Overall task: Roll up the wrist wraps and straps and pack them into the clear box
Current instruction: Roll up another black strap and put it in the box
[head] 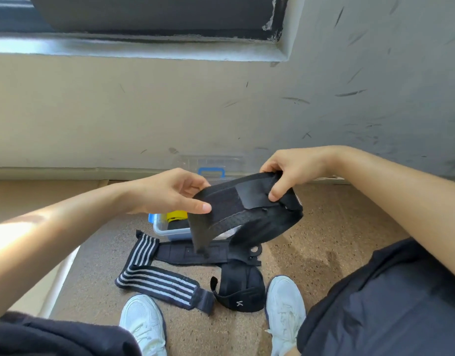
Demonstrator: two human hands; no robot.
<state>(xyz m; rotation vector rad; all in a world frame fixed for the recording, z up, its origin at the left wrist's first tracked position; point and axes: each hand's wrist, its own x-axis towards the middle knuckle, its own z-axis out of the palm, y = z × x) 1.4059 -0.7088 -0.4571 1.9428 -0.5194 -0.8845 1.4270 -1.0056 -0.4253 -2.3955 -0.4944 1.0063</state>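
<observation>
**Black strap (247, 209) in both hands, above clear box (159, 228)**

Left hand (170, 194) pinches the strap's left end, thumb on top. A loose tail hangs down past the thumb. Right hand (290, 170) grips the right end, fingers curled over the edge and thumb pressed on the face. The strap is in the air between the hands, pulled roughly flat, and the rest loops down under the right hand.

Judgement: it is raised and held taut so that an end can be found and a tight roll started.

The box sits on the floor (337, 227) below the strap. It is open, with the lid (211, 161) leaning on the far wall and a yellow roll (176, 215) inside.

Not yet rolled, on the floor nearer than the box:
- striped wrap (154, 277)
- flat black wrap (177, 253)
- bunched black wrap marked K (240, 286), between the shoes (144, 322)

Room: the strap hides most of the box rim, so I cannot tell how much space is free inside. Bare floor lies to the right.
</observation>
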